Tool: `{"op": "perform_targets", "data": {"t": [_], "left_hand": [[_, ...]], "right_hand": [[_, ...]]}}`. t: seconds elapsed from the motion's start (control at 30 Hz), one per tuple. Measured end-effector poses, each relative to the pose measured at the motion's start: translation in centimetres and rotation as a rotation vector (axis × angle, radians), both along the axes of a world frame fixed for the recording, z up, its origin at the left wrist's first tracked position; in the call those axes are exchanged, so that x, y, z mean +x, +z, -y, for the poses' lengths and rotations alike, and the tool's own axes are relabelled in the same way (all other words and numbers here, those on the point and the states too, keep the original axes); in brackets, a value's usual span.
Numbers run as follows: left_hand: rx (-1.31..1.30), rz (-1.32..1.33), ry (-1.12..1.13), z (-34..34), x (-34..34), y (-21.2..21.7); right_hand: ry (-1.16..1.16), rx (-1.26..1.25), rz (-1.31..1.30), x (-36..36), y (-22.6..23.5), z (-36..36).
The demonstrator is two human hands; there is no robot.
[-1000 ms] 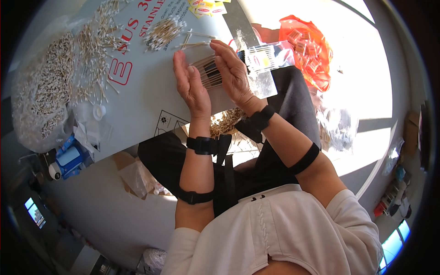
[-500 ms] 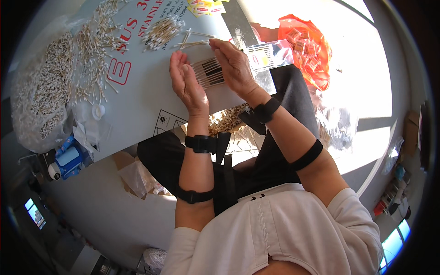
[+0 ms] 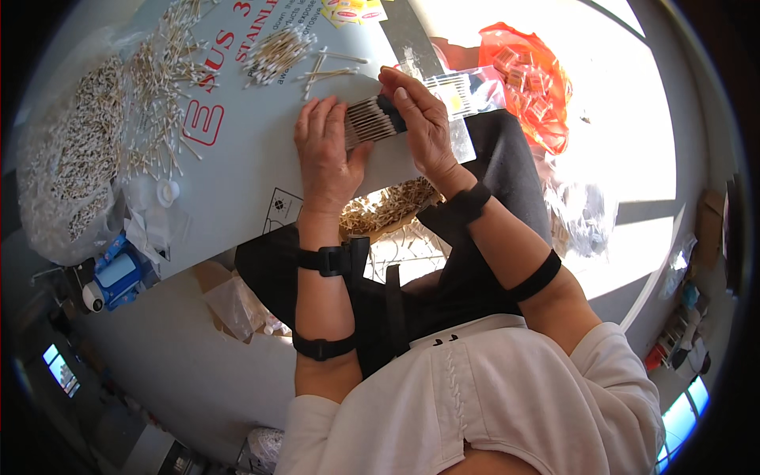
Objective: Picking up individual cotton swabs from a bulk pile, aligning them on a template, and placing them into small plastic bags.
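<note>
Left hand [image 3: 326, 162] spread at end of swab row [image 3: 368, 122]; right hand [image 3: 426, 125] curled opposite, grip unclear.

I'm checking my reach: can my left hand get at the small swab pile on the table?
Probably yes: only tabletop shows between your left hand and the small swab pile ahead and left of it.

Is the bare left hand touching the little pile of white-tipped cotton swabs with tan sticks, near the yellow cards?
Apart. The head view shows flat grey tabletop between the left hand and the little pile of cotton swabs.
</note>
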State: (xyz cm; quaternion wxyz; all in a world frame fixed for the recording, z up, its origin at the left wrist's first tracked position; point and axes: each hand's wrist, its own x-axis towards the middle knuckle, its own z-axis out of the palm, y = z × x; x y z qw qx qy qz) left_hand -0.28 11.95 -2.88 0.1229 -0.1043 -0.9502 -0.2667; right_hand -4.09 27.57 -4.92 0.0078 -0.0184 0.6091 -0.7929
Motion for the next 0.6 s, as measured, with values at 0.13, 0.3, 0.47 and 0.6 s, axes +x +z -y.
{"op": "perform_targets", "data": {"t": [0.13,0.3,0.47,0.6], "left_hand": [[0.046,-0.005,0.006,-0.6,0.2,-0.8],[0.890,-0.036,0.198,-2.3,-0.5,-1.5],[1.180,0.049,0.237,-4.0,-0.8,-1.0],[1.249,0.029,0.233,-3.9,-0.9,-1.1]], "right_hand": [[-0.012,0.019,-0.032,0.5,-0.1,0.6],[-0.033,-0.017,-0.050,0.3,-0.1,1.2],[-0.094,-0.046,-0.070,0.2,-0.5,2.1],[-0.025,0.016,-0.081,0.2,-0.7,1.7]]}}
